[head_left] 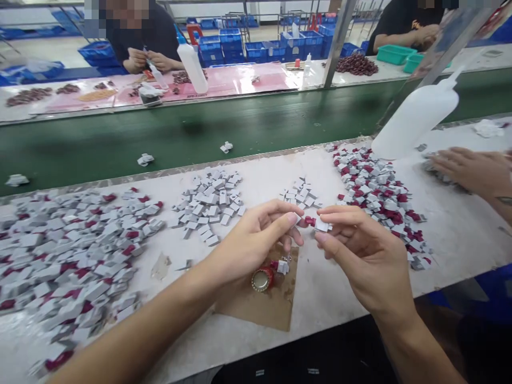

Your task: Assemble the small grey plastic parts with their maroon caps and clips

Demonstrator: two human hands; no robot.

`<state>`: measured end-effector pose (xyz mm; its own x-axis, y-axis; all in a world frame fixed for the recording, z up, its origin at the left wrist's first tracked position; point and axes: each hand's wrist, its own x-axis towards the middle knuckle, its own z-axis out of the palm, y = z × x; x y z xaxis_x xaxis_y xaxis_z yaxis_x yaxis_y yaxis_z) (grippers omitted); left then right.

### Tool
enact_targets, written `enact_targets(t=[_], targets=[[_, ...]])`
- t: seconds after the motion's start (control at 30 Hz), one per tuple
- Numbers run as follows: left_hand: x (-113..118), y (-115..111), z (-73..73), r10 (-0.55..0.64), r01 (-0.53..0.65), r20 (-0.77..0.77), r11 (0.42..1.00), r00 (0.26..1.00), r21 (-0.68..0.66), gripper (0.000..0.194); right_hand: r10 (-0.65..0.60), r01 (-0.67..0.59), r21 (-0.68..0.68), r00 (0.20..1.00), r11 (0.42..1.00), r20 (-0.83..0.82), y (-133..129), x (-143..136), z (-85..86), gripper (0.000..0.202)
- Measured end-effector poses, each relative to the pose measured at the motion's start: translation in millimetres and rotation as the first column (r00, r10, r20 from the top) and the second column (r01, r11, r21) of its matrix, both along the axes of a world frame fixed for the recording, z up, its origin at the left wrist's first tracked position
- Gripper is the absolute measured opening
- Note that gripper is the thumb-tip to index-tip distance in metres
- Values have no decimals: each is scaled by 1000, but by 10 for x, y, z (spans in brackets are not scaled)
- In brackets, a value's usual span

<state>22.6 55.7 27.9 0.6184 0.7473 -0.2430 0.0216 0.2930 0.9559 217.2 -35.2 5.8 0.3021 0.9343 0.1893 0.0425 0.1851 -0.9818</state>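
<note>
Small dark-red part (pixel 310 220) pinched at the fingertips of my left hand (pixel 256 240), meeting a small grey block (pixel 322 226) pinched by my right hand (pixel 360 250); the two pieces touch, right at 3 o'clock of left. Both look like hard moulded plastic, boxy; their joint is too small to make out. At 6 o'clock, a round red metal cap (pixel 262 279) lies on brown cardboard (pixel 264 304). Loose grey blocks (pixel 208 205) at 10 o'clock, mixed red-grey pile (pixel 380 194) at 2 o'clock. Another person's hand (pixel 472 170) cut off at 3 o'clock.
</note>
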Motion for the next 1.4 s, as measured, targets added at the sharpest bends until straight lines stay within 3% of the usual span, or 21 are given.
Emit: enact_targets(t=[0.17,0.3,0.33,0.4,0.5,0.67,0.77,0.83,0.9,1.03,1.17,1.3,1.4], targets=[[-191,-198,-84,177,-158,100,973,979,-169,21,78,-71,-75,993,995,94,-105,-64,-47,9],[-416,-267,-114,233,-219,40,949,972,-226,28,147,-120,-178,978,977,150,-258,14,-202,6],[-483,-289,-126,235,-234,-12,956,972,-177,31,148,-113,-195,973,974,175,-307,37,-243,7],[-633,-343,-158,264,-260,-180,965,948,45,31,148,-88,-227,954,970,261,-410,76,-312,8],[-873,-437,-227,384,-212,-445,897,809,389,25,179,-74,-251,886,965,427,-544,106,-380,19],[-1077,-557,-352,446,-104,-655,864,610,492,29,237,-162,-184,816,969,527,-645,100,-463,20],[-1064,-624,-411,515,-74,-699,827,496,557,27,202,-163,-119,780,979,593,-674,104,-510,23],[-1062,-675,-438,544,-86,-701,814,462,575,29,176,-144,-103,755,984,632,-695,116,-525,22],[-1100,-723,-457,545,-87,-690,810,476,580,30,180,-140,-114,744,984,644,-712,133,-525,21],[-1265,-763,-487,467,11,-673,817,574,576,39,221,-201,-106,724,974,653,-715,177,-512,21],[-1364,-747,-516,427,105,-650,781,629,615,31,209,-221,-61,743,973,636,-685,186,-497,23],[-1313,-764,-546,485,56,-596,744,640,666,20,168,-169,-51,806,984,567,-620,48,-404,22],[-1247,-806,-558,517,-91,-529,768,673,634,16,197,-225,-5,843,974,500,-535,-136,-297,24]])
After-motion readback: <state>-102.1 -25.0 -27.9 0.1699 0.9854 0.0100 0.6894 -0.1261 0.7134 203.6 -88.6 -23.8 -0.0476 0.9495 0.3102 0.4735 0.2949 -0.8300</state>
